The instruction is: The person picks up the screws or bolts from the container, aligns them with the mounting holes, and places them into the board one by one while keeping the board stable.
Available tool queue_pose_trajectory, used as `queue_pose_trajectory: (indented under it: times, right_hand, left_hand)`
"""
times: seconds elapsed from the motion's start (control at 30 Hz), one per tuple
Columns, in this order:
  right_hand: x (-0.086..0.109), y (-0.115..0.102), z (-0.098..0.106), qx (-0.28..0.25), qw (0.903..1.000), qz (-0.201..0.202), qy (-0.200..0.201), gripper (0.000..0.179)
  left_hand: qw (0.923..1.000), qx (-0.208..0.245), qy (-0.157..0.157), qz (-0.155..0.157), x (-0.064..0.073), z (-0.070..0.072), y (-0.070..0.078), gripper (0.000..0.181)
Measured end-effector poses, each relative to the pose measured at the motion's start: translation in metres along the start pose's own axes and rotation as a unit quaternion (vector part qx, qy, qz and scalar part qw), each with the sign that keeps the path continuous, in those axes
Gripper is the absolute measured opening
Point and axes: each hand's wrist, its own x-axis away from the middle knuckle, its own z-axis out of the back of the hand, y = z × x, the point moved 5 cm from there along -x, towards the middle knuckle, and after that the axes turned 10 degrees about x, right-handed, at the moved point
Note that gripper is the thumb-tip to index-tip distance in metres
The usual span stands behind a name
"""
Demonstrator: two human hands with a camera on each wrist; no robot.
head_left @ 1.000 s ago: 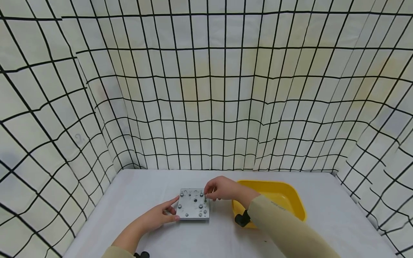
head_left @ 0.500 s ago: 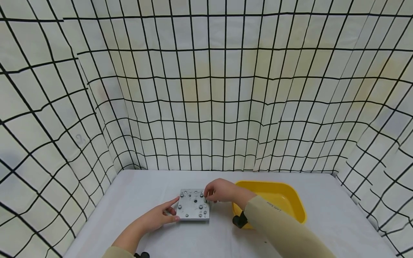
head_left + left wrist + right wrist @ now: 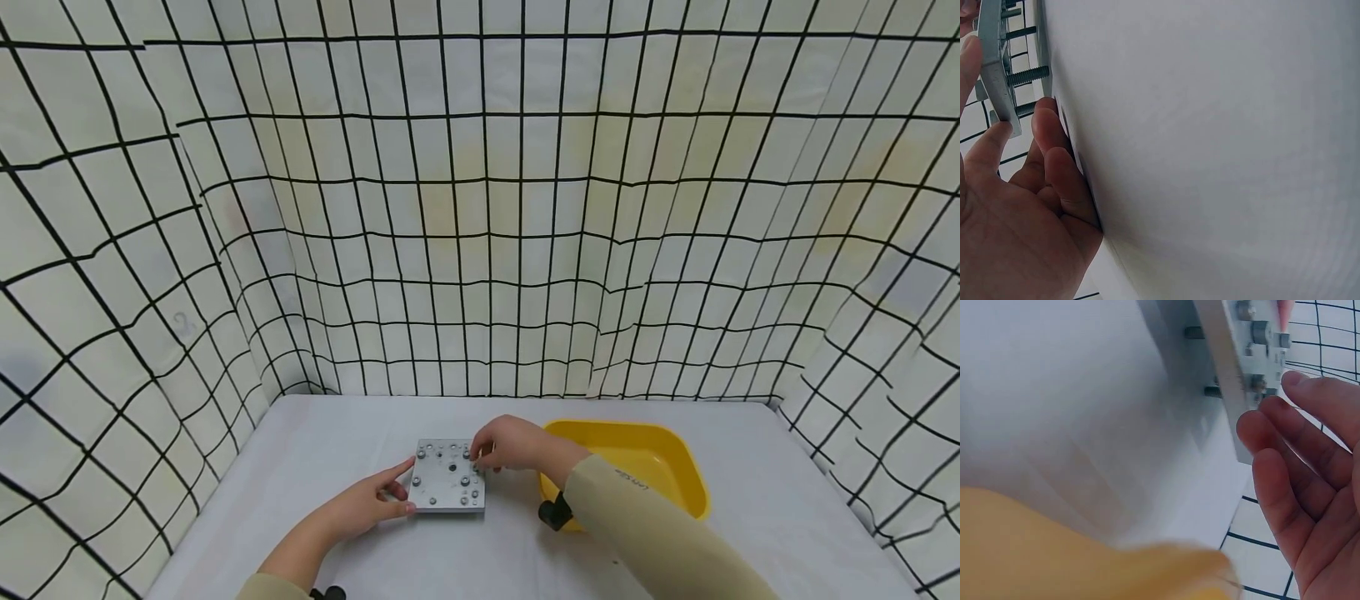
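Observation:
A square metal plate (image 3: 442, 490) with several bolts in its top lies in front of me. In the left wrist view, threaded bolt shanks (image 3: 1027, 76) stick out under the plate (image 3: 992, 72), which sits raised off the cloth. My left hand (image 3: 367, 502) holds the plate's left side, thumb at the near corner and index finger along the edge. My right hand (image 3: 512, 443) is at the far right part of the plate, thumb and fingertip pinching a small bolt (image 3: 1270, 392) there. Its other fingers (image 3: 1275, 487) are bent beside the plate's edge, and they hide part of the bolt.
A yellow tray (image 3: 693, 479) stands right of the plate, partly under the right forearm. White cloth (image 3: 525, 558) covers the table. White walls with a black grid (image 3: 487, 250) enclose the back and sides.
My right hand has lowered slightly at the plate's right edge, and its forearm has shifted a little to the left. My left hand and the plate stay in place.

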Motion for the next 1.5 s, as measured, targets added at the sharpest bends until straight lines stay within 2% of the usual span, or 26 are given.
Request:
queue_pose_trajectory:
  times: [0.2,0.33,0.63,0.83,1.0,1.2,1.5]
  right_hand:
    - [0.004,-0.002,0.013,0.005,0.9997,0.023,0.010,0.008]
    - [0.008,0.005,0.024,0.006,0.9995,0.027,0.017,0.011]
    - [0.031,0.053,0.038,0.004,0.9998,0.001,0.019,0.013]
    - [0.052,0.093,0.040,0.011,0.9996,-0.004,0.025,0.011]
    - [0.070,0.117,0.043,0.004,0.9995,-0.012,0.029,0.008]
    - [0.084,0.135,0.044,-0.003,0.9990,-0.035,0.029,0.006]
    - [0.083,0.143,0.038,0.040,0.9979,-0.049,0.011,0.007]
  left_hand:
    - [1.0000,-0.002,0.000,0.002,-0.001,0.000,-0.003,0.085]
    - [1.0000,-0.001,0.001,0.004,-0.001,0.001,-0.006,0.085]
    - [1.0000,0.003,-0.002,0.004,-0.001,0.000,-0.009,0.086]
    - [1.0000,0.005,-0.005,0.000,0.001,0.001,-0.005,0.085]
    - [0.9999,0.010,-0.006,-0.002,0.001,0.001,-0.002,0.085]
    - [1.0000,0.007,-0.004,0.000,0.000,0.000,-0.001,0.086]
    - [0.9999,0.003,0.000,0.010,-0.001,-0.001,-0.001,0.086]
